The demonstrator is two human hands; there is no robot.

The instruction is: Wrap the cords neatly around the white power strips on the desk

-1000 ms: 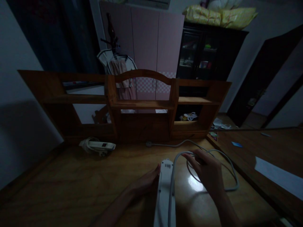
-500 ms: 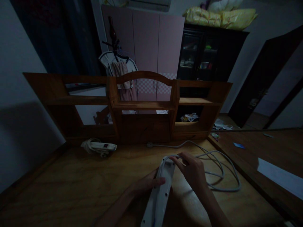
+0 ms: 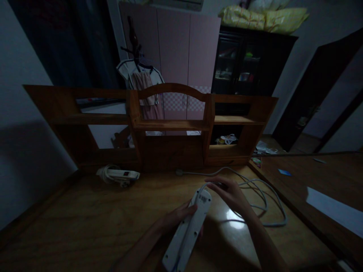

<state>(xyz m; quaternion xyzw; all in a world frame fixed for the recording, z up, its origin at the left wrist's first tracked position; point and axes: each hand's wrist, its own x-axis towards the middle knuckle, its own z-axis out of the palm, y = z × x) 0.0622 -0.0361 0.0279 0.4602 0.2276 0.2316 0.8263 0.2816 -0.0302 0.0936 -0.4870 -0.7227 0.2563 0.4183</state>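
A white power strip (image 3: 190, 235) is held tilted above the desk, its screwed underside facing me. My left hand (image 3: 179, 216) wraps round it from the left, thumb pressed on the cord that runs along its back. At the strip's far end, my right hand (image 3: 228, 190) pinches the grey power cord (image 3: 279, 199) between thumb and fingers. From there the cord loops loosely over the desk on the right and runs back to its plug (image 3: 179, 172) near the shelf.
A second power strip (image 3: 121, 174) with its cord coiled lies at the back left of the wooden desk (image 3: 93, 219). A wooden shelf unit (image 3: 172, 153) lines the desk's rear. On the right-hand surface are white paper (image 3: 334, 211) and a blue card (image 3: 284, 172).
The power strip has tilted further, its near end swinging left. My right hand has shifted slightly up and right with the cord, a little away from the strip's end.
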